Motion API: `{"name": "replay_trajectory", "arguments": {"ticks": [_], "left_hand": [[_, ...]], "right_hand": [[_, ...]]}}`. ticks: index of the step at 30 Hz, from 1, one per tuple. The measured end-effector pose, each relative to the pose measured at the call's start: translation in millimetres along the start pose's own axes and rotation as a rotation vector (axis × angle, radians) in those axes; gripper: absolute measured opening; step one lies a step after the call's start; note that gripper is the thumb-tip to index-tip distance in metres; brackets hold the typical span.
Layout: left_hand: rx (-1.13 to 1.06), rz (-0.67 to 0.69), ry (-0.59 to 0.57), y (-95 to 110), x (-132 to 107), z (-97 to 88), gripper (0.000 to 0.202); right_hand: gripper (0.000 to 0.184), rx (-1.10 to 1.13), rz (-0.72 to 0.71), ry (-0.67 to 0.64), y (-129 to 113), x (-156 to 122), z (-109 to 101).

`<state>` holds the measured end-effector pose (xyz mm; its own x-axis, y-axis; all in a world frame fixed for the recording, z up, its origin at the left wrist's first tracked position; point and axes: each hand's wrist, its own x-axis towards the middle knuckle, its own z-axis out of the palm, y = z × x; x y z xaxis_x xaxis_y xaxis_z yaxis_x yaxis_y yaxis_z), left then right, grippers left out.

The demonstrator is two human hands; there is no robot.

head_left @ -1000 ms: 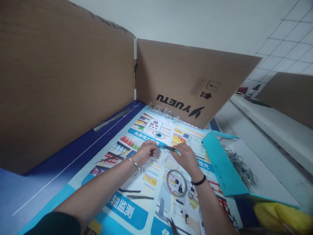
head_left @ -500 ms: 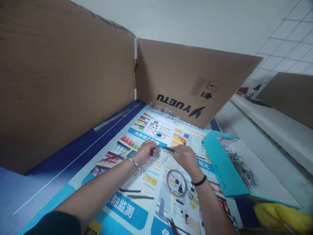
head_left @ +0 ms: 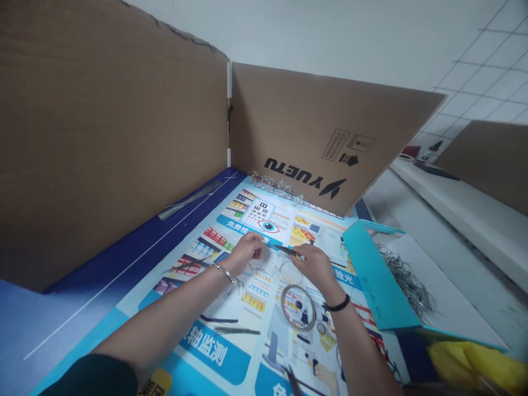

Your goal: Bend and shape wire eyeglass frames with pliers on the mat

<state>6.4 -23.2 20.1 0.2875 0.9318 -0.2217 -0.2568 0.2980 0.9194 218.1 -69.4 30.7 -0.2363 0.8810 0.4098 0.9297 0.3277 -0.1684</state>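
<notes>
My left hand (head_left: 247, 252) is closed in a pinch over the printed sheet, its fingertips on what looks like a thin wire, mostly hidden by the fingers. Facing it, my right hand (head_left: 312, 264) is wrapped round slim pliers (head_left: 286, 251) with yellow and black handles. Their dark jaws point left, a short gap from my left fingertips. Below the hands lies a round coil of wire (head_left: 282, 308). Cut lengths of wire (head_left: 237, 331) rest on the sheet under my left forearm, and a dark bundle of strands (head_left: 292, 379) is at the near edge.
Tall cardboard panels (head_left: 124, 137) wall the left and back. Small clear wire pieces (head_left: 276, 184) line the back panel's foot. On the right stands an open turquoise box (head_left: 375, 280) with a tangle of wire pieces (head_left: 406, 280). Beside it is yellow cloth (head_left: 474, 363).
The pliers' jaws have shifted slightly right, away from my left fingertips. My left hand has moved up a little, still pinched.
</notes>
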Motion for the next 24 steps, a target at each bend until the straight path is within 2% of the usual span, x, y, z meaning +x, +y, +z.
{"name": "replay_trajectory", "arguments": {"ticks": [3,7,15,24], "left_hand": [[0.091,0.021,-0.076,4,3,-6.5,0.019],[0.181,0.105,-0.201,9,7,-13.3,0.033],[0.432,0.292,-0.167,13,8,-10.7,0.035],[0.368,0.18,-0.337,8,10,-13.1,0.019]], "right_hand": [[0.014,-0.017,-0.012,-0.005,-2,1,-2],[0.014,-0.021,-0.039,-0.026,-2,1,-3],[0.017,0.013,-0.069,-0.043,-7,2,-3],[0.016,0.052,-0.083,-0.041,-12,1,-1]]}}
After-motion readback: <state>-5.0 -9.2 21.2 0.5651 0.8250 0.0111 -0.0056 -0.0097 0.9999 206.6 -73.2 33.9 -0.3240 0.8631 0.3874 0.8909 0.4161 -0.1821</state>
